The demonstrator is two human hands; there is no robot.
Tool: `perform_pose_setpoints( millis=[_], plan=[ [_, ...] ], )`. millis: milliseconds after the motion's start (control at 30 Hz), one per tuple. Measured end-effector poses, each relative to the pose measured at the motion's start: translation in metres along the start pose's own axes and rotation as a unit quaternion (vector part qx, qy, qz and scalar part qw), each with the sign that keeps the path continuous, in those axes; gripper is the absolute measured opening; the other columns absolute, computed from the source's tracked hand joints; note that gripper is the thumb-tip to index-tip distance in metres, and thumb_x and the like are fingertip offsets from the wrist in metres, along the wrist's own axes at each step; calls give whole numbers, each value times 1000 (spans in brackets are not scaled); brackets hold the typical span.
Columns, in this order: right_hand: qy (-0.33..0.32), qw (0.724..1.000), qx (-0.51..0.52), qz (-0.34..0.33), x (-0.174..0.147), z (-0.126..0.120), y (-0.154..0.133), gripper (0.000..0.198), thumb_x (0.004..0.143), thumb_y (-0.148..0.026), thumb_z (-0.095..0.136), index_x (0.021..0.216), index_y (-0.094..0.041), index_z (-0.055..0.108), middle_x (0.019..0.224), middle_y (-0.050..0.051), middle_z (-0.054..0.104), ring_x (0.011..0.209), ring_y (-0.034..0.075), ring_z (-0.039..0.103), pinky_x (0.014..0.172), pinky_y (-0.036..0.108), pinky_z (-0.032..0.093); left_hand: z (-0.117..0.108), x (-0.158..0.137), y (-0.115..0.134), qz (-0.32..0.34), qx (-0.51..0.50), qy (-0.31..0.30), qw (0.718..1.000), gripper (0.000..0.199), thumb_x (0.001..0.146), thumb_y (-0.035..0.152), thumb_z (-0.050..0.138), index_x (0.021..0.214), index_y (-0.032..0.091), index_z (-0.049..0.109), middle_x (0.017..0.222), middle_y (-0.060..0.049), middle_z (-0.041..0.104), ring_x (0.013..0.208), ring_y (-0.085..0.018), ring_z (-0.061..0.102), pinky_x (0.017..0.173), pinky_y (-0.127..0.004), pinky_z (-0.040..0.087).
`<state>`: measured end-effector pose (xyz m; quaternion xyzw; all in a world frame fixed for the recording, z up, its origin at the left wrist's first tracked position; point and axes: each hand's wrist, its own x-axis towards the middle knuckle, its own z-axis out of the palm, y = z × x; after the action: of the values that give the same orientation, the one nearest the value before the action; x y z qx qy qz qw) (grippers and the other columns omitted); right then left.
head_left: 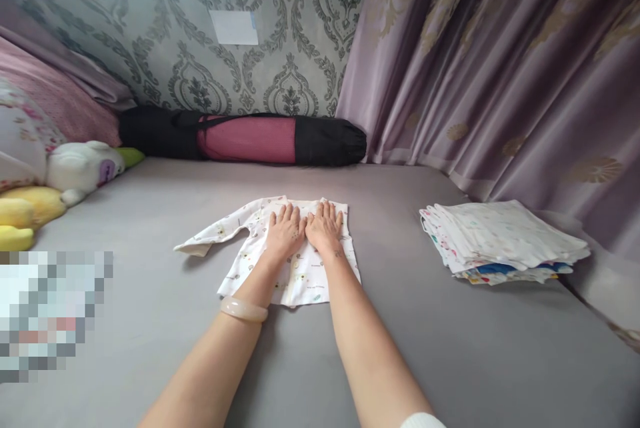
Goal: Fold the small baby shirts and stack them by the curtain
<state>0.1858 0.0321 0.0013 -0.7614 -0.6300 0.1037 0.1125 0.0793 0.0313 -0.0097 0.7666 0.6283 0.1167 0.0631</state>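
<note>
A small white long-sleeved shirt (305, 279) with a scattered print lies spread on the grey sheet. Its left sleeve (220, 228) stretches out to the left; no sleeve sticks out on the right side, where the edge runs straight. My left hand (287, 231) rests flat on the upper part of the shirt, fingers spread and pointing away from me. Beside it, my right hand (325, 225) presses flat on the cloth near the collar, its thumb close to the left one. Neither hand grips the fabric. A pale bangle (244, 309) circles my left wrist.
To the right sits a stack of folded clothes (510, 235). A black and dark pink rolled bag (247, 139) lies along the wall. Plush toys (83, 168) are at the left, above a blurred-out patch (45, 315). Purple curtains (450, 61) hang at the right.
</note>
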Motion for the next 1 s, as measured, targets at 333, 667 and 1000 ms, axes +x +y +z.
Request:
perform_pose_setpoints(
  millis=[333,667,1000],
  plan=[
    [12,1000,-10,-2,4,2,2,58,100,-33,24,151,-7,32,160,13,26,149,23,16,120,43,6,-11,6,-11,-48,-227,40,972,50,94,34,40,138,10,47,150,-20,42,140,-26,39,115,-45,29],
    [13,1000,18,-15,8,-2,5,59,97,-32,28,151,-8,33,159,12,28,148,26,19,120,49,10,-56,-51,-65,-269,-495,191,803,18,79,33,62,80,15,67,82,-8,71,76,-21,67,66,-28,51],
    [18,994,33,-98,-1,-7,-11,55,97,-27,29,149,-8,36,158,11,30,148,23,18,120,47,9,-67,-86,-98,-409,-535,239,700,18,74,28,70,69,14,61,68,-6,62,55,-12,59,46,-20,45]
  ],
)
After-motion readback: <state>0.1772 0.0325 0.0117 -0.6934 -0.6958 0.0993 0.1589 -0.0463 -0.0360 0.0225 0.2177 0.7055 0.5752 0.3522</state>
